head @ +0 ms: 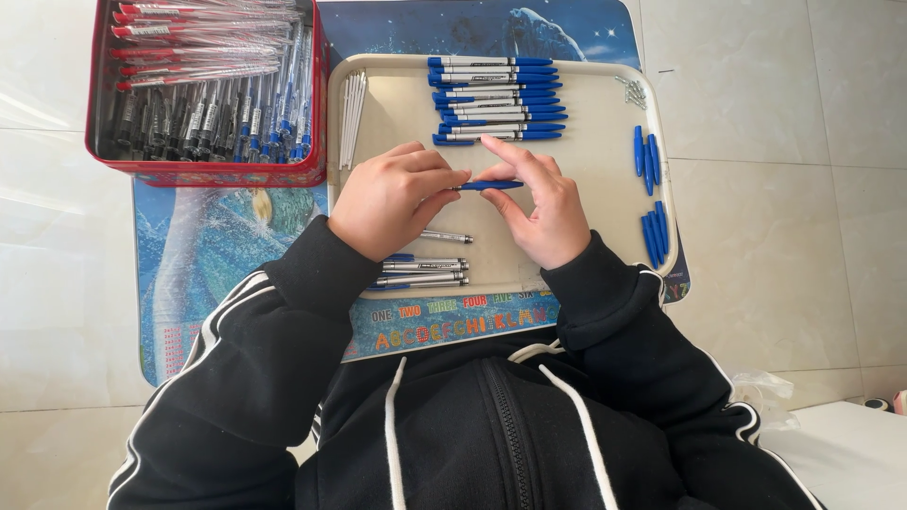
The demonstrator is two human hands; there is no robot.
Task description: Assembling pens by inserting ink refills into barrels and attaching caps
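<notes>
Over tray (586, 161), both hands hold blue pen (487, 186) lengthwise left-right

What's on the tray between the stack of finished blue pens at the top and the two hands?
Nothing: in the head view, bare tray runs from the blue pens down to the left hand and right hand, which hold a blue pen part.

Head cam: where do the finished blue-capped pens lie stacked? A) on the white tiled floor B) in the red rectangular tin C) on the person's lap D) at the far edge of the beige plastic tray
D: the blue-capped pens lie in a neat stack at the far edge of the beige plastic tray, beyond both hands.
</notes>
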